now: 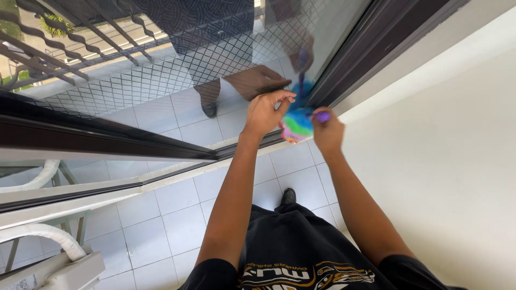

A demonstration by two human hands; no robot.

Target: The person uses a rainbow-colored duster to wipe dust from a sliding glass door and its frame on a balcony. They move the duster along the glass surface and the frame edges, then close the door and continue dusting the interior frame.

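Note:
My right hand [328,131] grips the purple handle of a small multicoloured duster [297,126], whose blue, green and pink fluffy head rests against the glass of a sliding door [177,59]. My left hand [266,110] is raised beside the duster head, fingers curled and pinching at its fibres near the glass. Both hands and the duster are mirrored in the glass above them.
The dark door frame [355,59] runs up to the right along a white wall [446,150]. A dark sliding track [107,137] crosses on the left. White floor tiles [177,215] lie below, with white pipes [43,236] at lower left. Mesh and railings show behind the glass.

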